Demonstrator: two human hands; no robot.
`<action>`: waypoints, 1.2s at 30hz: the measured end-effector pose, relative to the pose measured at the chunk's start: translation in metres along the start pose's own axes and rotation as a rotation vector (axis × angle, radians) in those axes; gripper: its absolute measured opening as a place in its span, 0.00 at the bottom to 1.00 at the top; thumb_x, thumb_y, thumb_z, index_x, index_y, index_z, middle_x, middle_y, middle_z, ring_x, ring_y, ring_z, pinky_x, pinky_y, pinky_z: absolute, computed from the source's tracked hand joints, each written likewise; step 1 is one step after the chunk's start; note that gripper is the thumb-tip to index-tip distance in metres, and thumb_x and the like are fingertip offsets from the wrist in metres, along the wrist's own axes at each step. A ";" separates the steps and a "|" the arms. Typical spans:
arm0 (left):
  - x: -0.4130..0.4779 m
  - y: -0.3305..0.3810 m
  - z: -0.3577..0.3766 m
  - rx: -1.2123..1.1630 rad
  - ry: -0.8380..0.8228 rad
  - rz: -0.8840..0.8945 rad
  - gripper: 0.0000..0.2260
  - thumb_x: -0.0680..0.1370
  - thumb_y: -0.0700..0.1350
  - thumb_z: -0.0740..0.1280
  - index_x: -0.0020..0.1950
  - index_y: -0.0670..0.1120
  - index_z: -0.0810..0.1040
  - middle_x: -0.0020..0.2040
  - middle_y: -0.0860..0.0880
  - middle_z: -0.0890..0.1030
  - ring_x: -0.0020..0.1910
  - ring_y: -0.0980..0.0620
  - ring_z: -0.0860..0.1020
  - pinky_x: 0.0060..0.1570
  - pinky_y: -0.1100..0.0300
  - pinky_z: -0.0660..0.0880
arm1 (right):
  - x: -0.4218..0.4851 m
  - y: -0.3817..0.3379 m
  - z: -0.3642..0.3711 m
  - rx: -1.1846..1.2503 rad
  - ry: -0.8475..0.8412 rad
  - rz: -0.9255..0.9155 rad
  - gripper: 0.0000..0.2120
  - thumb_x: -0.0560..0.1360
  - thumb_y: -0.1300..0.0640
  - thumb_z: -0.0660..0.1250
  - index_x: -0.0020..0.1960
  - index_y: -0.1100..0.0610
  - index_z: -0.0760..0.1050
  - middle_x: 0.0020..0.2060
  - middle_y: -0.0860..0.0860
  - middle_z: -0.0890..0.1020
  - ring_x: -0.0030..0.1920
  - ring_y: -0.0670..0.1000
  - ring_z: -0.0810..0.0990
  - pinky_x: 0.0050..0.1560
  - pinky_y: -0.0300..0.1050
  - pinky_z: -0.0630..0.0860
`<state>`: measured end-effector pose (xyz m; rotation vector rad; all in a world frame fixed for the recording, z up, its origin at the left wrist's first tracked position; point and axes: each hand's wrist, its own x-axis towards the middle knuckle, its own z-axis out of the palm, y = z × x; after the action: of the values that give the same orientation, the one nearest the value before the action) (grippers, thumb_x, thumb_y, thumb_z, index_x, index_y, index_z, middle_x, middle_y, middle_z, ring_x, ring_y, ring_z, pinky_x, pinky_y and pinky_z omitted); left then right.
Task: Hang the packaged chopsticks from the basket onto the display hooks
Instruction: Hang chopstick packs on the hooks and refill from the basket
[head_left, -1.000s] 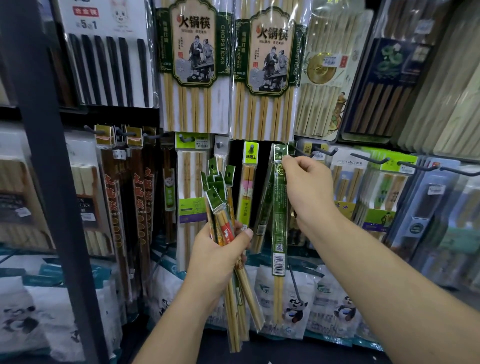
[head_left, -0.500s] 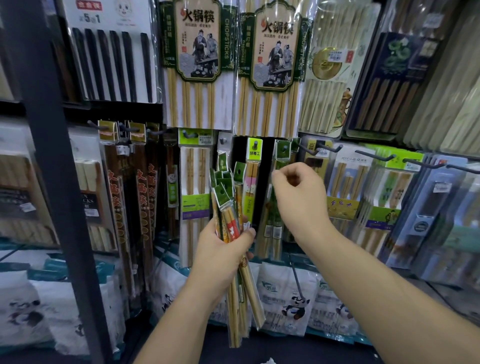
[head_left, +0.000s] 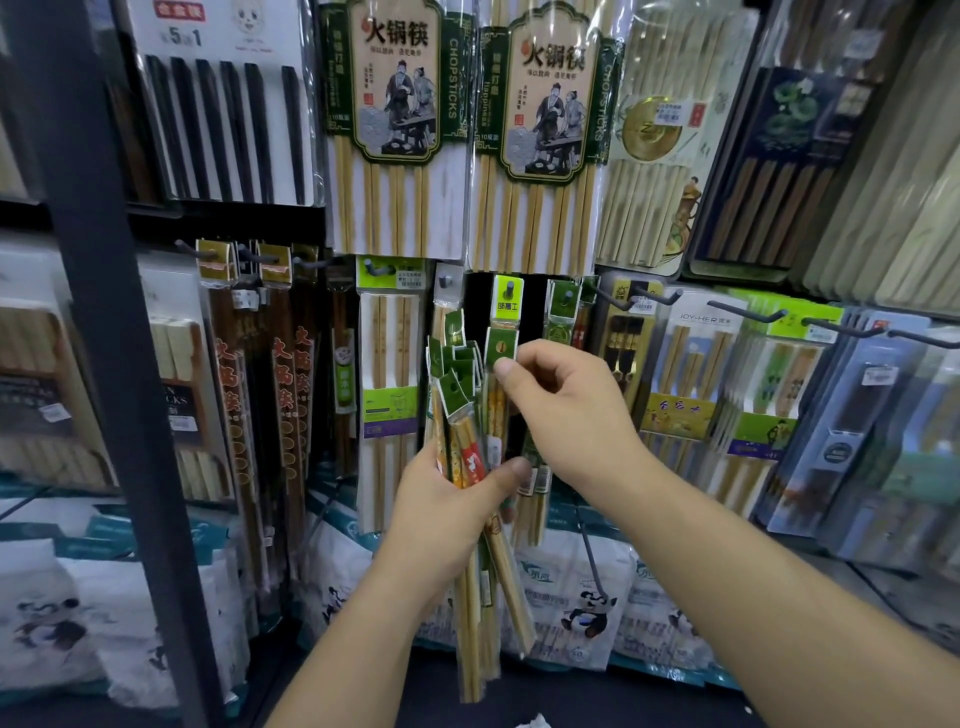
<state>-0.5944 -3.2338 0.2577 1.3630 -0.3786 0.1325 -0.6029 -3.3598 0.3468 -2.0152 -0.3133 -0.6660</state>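
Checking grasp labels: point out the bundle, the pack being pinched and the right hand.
bundle (head_left: 475, 460): head view, red label on a front pack.
pack (head_left: 503, 339): head view, its green header card.
right hand (head_left: 571, 415): head view, back of the hand.

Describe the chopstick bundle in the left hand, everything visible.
The bundle is several slim clear-plastic packs of pale bamboo-looking chopsticks, each topped by a green header card with a hang hole; one shows a red label. It stands near upright, tops fanned. The left hand grips its middle; the right hand pinches the header of the rightmost pack.
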 end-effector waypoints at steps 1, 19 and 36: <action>0.000 0.000 0.000 -0.010 0.005 -0.003 0.15 0.69 0.55 0.79 0.51 0.51 0.84 0.46 0.46 0.87 0.45 0.47 0.86 0.44 0.55 0.83 | 0.002 0.001 -0.001 0.010 0.028 0.015 0.13 0.82 0.54 0.66 0.41 0.58 0.78 0.35 0.56 0.77 0.33 0.43 0.72 0.37 0.37 0.72; 0.004 -0.007 -0.002 -0.123 0.081 -0.120 0.09 0.77 0.43 0.76 0.38 0.52 0.81 0.37 0.45 0.80 0.36 0.44 0.81 0.34 0.58 0.81 | 0.043 0.011 -0.024 -0.041 0.288 0.168 0.19 0.84 0.54 0.59 0.37 0.61 0.71 0.19 0.42 0.64 0.21 0.42 0.62 0.31 0.40 0.69; 0.005 -0.007 -0.001 -0.123 0.068 -0.107 0.05 0.78 0.39 0.74 0.44 0.48 0.82 0.41 0.41 0.81 0.39 0.44 0.81 0.34 0.59 0.80 | 0.046 0.006 -0.023 -0.089 0.275 0.094 0.21 0.85 0.56 0.57 0.33 0.54 0.61 0.18 0.42 0.63 0.22 0.43 0.61 0.36 0.45 0.68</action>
<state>-0.5872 -3.2346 0.2526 1.2510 -0.2519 0.0652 -0.5705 -3.3851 0.3779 -1.9775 -0.0259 -0.8989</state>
